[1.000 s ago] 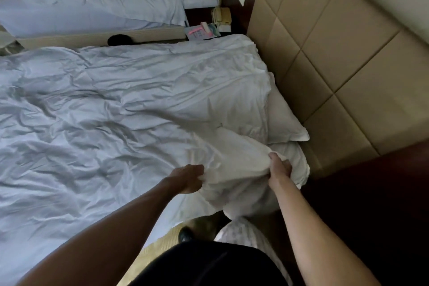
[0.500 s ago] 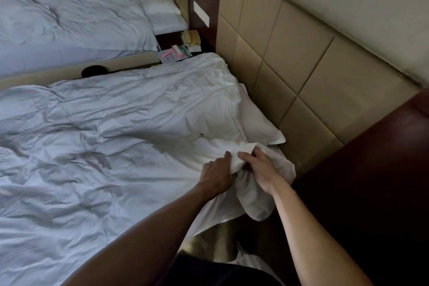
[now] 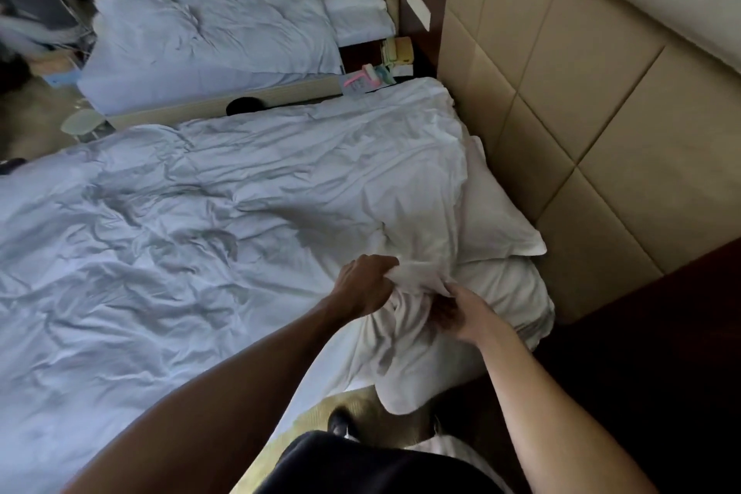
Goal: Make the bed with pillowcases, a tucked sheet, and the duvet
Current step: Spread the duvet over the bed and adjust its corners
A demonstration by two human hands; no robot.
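Duvet (image 3: 240, 192), white and creased, near corner bunched just short of the headboard (image 3: 561, 124), left hand (image 3: 367, 285) fisted tight on a fold, right hand (image 3: 465, 313) pinching the cloth alongside, likely to draw it square over the pillow (image 3: 501, 221) lying against the headboard.

Duvet (image 3: 240, 221) on bed, pillow (image 3: 497, 221) (right) against headboard (image 3: 581, 100).

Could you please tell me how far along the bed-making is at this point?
Done, apparently: the duvet lies spread out, and a cased pillow sits by the headboard. In hand: the left hand and right hand grip the duvet's bunched near corner. Remaining: straightening that corner and smoothing the heavy wrinkles. Whether the sheet is tucked is hidden under the duvet.
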